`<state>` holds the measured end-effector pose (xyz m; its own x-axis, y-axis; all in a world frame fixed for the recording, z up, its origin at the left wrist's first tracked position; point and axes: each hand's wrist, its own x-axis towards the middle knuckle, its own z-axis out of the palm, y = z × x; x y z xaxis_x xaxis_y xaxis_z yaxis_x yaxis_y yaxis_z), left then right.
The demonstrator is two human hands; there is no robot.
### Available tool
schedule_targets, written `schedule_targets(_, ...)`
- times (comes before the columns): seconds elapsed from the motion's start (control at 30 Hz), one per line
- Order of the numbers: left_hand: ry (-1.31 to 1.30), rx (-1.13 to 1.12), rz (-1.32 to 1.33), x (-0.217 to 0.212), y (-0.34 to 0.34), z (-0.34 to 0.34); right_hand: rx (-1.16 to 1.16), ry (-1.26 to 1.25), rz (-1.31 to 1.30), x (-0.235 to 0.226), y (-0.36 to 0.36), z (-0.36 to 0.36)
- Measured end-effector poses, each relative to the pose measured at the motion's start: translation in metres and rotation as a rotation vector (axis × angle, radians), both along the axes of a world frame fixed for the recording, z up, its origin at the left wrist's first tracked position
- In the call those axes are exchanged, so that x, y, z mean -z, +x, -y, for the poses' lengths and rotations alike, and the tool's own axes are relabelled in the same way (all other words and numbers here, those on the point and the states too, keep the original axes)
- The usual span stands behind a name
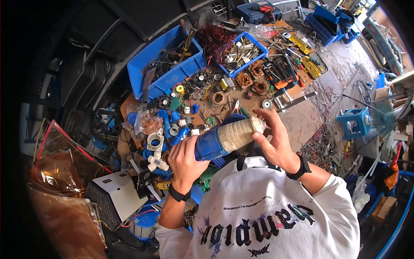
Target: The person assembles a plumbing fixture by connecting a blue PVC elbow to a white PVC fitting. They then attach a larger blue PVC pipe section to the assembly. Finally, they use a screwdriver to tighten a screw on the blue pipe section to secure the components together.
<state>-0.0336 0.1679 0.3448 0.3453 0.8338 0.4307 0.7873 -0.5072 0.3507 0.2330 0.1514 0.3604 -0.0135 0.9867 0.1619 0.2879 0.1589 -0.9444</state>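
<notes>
Across my chest I hold a thick cylindrical part with a blue housing and a ribbed, dirty beige section. My left hand wraps round the blue end. At the other end, the thumb and fingers of my right hand grip the beige rim. The part lies tilted, its beige end higher in the picture and to the right. Behind it, partly hidden, a round dark blue piece sits on the table. Pliers lie just beyond.
A large blue crate and a smaller blue bin of metal pieces stand at the back. Rusty-brown coil rings, hex keys and a caliper-like tool lie on the table. White pipe fittings crowd the left. A blue stool stands right.
</notes>
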Motion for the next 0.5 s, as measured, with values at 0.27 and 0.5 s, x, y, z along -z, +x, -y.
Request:
schedule_targets(0.27, 0.146, 0.021, 0.007, -0.003, -0.0027, 0.0016, -0.093, 0.061, 0.046, -0.0111, -0.0029, 0.0002)
schedule_targets(0.5, 0.123, 0.032, 0.041, -0.0026, -0.0071, 0.0039, -0.083, 0.107, -0.033, -0.013, -0.0092, -0.0016)
